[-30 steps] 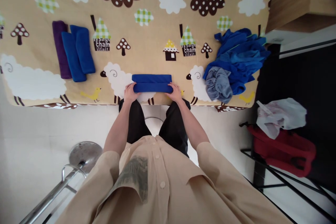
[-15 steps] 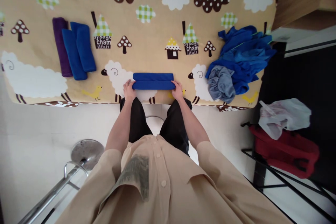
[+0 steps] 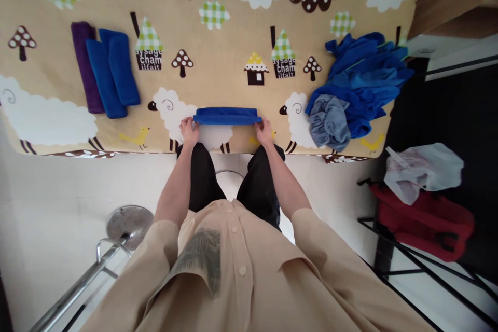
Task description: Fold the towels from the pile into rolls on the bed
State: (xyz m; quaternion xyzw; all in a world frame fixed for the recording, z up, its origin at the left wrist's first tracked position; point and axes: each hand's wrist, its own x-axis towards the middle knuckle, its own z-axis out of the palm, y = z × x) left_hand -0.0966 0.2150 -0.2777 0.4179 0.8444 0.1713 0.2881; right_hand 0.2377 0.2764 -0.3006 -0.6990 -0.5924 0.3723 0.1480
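A folded blue towel (image 3: 226, 115) lies near the front edge of a bed covered by a tan sheet (image 3: 218, 57) printed with clouds, sheep and houses. My left hand (image 3: 189, 131) grips the towel's left end, fingers curled on it. My right hand (image 3: 263, 130) grips its right end the same way. The towel looks narrow and rolled between the hands.
Two rolled blue towels (image 3: 112, 72) and a purple one (image 3: 83, 65) lie at the left. A heap of blue and grey cloths (image 3: 352, 88) sits at the right. A metal stand (image 3: 116, 238) is on the floor left, a red bag (image 3: 424, 218) and plastic bag (image 3: 424, 168) right.
Both hands have pushed the towel's near edge away from me, so the folded towel is now narrower. The view shifted slightly.
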